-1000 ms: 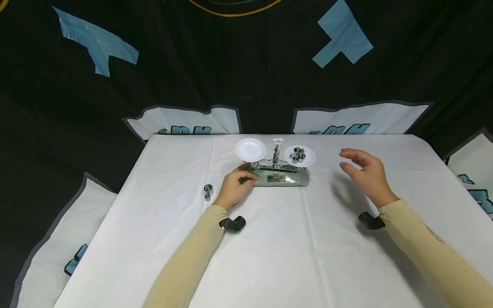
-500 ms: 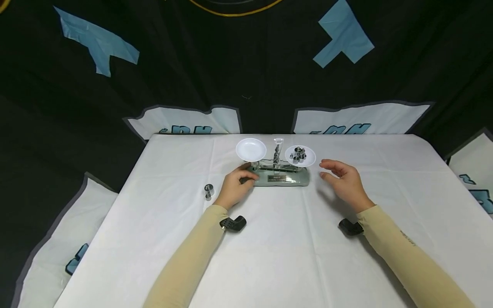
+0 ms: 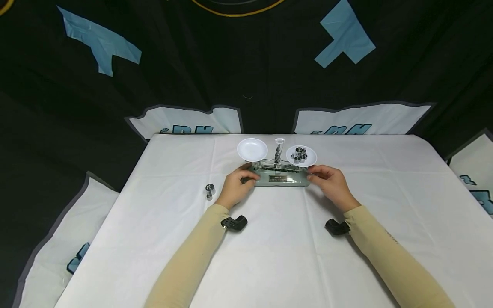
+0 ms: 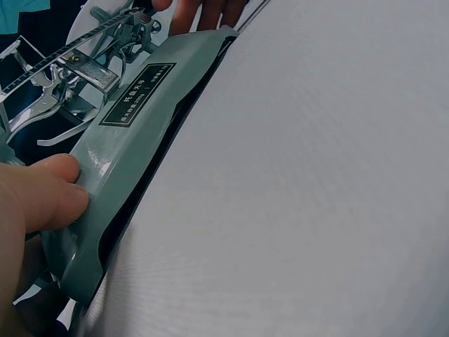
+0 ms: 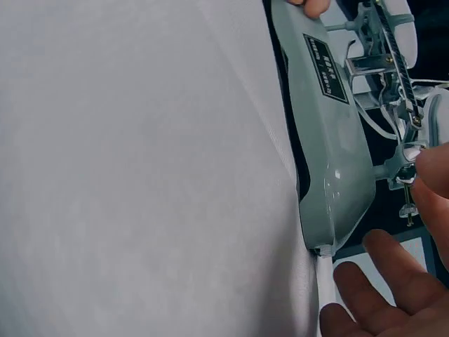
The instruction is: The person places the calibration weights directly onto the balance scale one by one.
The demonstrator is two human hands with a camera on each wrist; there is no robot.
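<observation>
A grey-green balance scale [image 3: 282, 179] stands on the white cloth near the far edge. My left hand [image 3: 236, 187] grips the left end of its base, the thumb resting on the front face in the left wrist view. At the scale's right end is my right hand [image 3: 332, 188]. The right wrist view shows its thumb and forefinger apart beside the small adjusting nut [image 5: 409, 210] on the beam, the other fingers loosely bent; contact is unclear. Several metal weights [image 3: 298, 155] sit in the right white pan [image 3: 313, 159]. Nothing lies in the left white pan [image 3: 252, 149].
Two loose metal weights [image 3: 209, 188] stand on the white tablecloth [image 3: 277, 256] left of my left hand. A black curtain [image 3: 246, 77] hangs behind the table. Both sleeves carry black wrist devices [image 3: 234, 223].
My right hand has moved left from the open area beside the scale to the scale's right end. The left hand keeps its hold on the base; the weights stay in place.
</observation>
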